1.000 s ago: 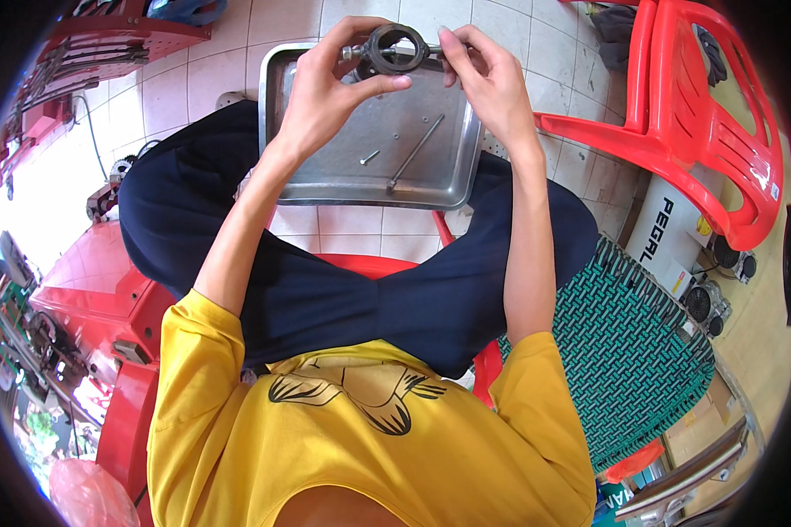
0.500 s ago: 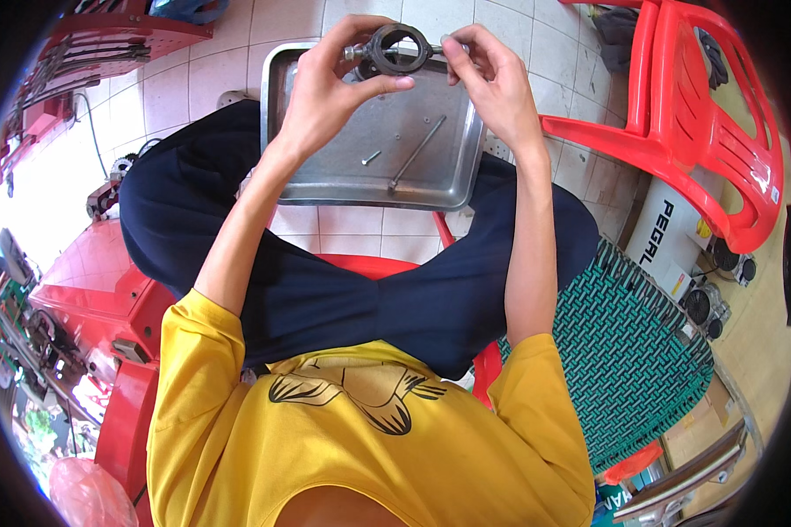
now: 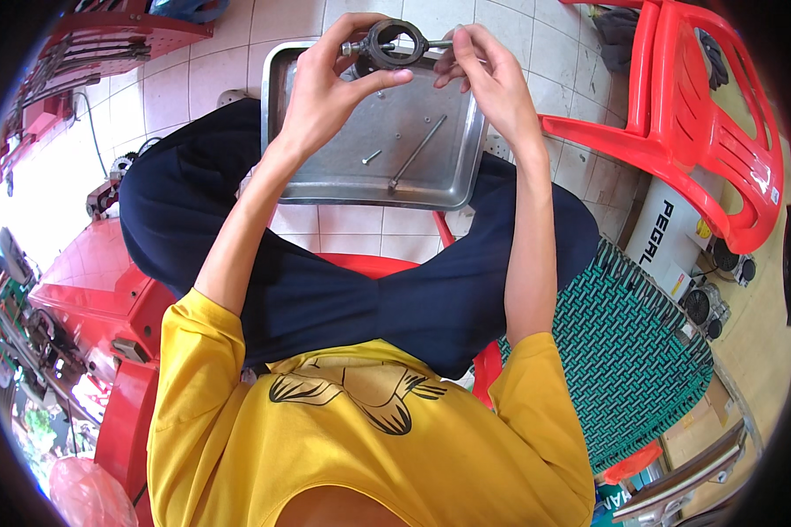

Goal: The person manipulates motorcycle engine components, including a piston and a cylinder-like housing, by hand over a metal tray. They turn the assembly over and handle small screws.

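Note:
Above the far edge of a metal tray (image 3: 325, 171), my left hand (image 3: 330, 79) is closed around a dark ring-shaped metal clamp (image 3: 388, 61). A bolt with a nut sticks out of the clamp's left side. From its right side runs a threaded bolt (image 3: 439, 44), its end at the thumb and forefinger of my right hand (image 3: 499, 83). The other right fingers are loosely curled below the bolt. In the tray lie a short bolt (image 3: 372, 157), a long thin bolt (image 3: 417, 152) and a few tiny pieces, perhaps nuts.
A red plastic chair (image 3: 668, 114) stands at the far right. Nearer on that side is a green woven seat (image 3: 633, 351). Red metal equipment (image 3: 105, 281) is at my left, and a red rack (image 3: 123, 44) with tools stands at the far left.
The clamp has shifted slightly left and tilted a little. My right hand has moved slightly right, with its lower fingers opening out and more of the bolt showing.

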Demonstrator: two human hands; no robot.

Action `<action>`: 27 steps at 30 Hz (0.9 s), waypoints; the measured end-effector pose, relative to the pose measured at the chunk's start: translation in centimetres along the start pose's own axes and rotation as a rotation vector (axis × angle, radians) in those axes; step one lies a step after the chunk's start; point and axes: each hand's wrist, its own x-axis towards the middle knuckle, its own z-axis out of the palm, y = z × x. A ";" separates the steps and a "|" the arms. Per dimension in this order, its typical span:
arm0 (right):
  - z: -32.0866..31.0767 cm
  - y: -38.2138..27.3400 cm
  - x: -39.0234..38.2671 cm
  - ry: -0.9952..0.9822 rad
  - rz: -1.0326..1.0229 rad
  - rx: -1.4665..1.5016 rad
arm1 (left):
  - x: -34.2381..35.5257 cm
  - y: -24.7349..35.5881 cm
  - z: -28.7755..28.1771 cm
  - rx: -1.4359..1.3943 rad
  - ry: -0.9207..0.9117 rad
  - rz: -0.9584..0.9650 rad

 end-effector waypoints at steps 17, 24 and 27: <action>-0.1 0.7 0.3 0.110 -0.054 -0.097 | 0.0 0.1 -0.1 -0.001 -0.012 0.023; -0.2 -0.2 -0.1 0.075 -0.057 -0.155 | 0.0 0.3 -0.3 0.031 -0.043 0.007; -0.1 0.3 -0.3 0.085 -0.073 -0.110 | 0.0 0.2 0.0 -0.004 -0.038 0.011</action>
